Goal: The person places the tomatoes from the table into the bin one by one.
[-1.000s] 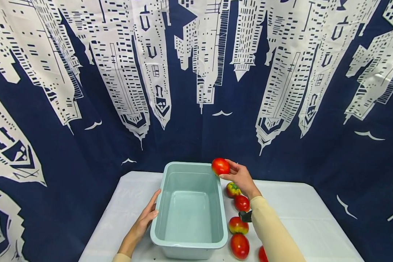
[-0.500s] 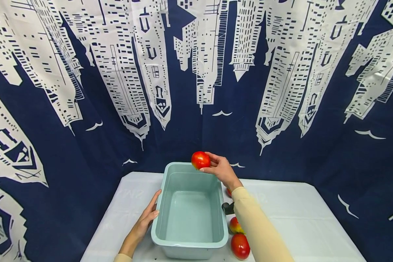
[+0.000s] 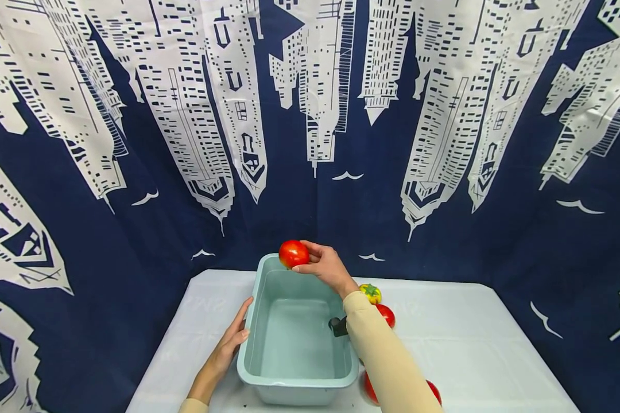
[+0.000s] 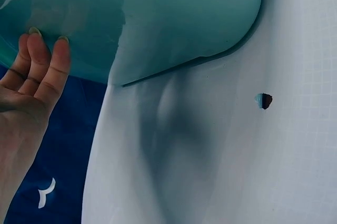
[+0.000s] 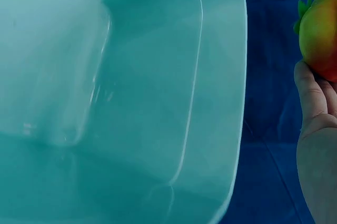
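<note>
1. Head view, near edge: two red fruits (image 3: 370, 390), one on each side of the right sleeve (image 3: 392, 367), both partly hidden by it, on a white table (image 3: 460, 344).
2. Left hand (image 3: 219, 353): fingers extended, not closed round anything, laid against the left side of the bin; the left wrist view shows fingertips touching its wall.
3. Bin (image 3: 299, 382): pale green-blue, deep, rounded corners, upright on the table between the two arms.
4. Black device (image 3: 338, 327): at the right wrist, in front of the bin's right wall as I see it.
5. Red fruit (image 3: 386, 315) and, just beyond, a yellow fruit (image 3: 370, 293) with green top: on the table right of the bin, partly behind the sleeve.
6. Right hand (image 3: 328, 268): thumb and fingers parted only by the held fruit's width, pinching it.
7. Held fruit (image 3: 293, 254): at the fingertips, most of it jutting left beyond them, raised by the bin's far rim; the right wrist view shows green leaves and an orange-yellow flank.
8. Cloth (image 3: 315, 212): navy, white inverted towers, hung behind.
</note>
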Tool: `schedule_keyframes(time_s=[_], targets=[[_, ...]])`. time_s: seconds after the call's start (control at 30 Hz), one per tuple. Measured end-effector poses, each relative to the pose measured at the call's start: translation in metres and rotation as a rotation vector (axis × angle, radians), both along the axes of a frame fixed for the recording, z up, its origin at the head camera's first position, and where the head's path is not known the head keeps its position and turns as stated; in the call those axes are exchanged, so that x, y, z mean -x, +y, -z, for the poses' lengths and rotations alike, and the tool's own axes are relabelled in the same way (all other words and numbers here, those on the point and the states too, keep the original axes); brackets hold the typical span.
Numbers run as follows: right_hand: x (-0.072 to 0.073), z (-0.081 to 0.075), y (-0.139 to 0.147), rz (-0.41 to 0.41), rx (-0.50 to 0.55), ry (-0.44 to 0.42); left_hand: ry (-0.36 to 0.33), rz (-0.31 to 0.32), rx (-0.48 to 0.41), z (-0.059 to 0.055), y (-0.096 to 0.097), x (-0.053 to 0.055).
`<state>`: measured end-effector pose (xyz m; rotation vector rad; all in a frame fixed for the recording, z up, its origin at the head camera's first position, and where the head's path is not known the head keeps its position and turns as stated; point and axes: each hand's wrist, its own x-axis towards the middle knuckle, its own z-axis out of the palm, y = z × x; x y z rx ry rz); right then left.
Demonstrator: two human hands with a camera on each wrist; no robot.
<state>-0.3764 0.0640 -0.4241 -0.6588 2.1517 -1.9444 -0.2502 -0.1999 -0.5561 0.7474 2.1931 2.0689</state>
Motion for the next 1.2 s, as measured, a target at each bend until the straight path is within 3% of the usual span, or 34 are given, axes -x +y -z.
schedule_keyframes(time_s=[0.47,1.2], targets=[[-0.003,0.009,-0.02,0.012,0.008,-0.055,-0.018,0.001,0.0,-0.002,0.001,-0.001],[-0.002,0.016,-0.019,0.017,0.01,-0.076,-0.023,0.01,-0.003,-0.002,0.0,-0.002]])
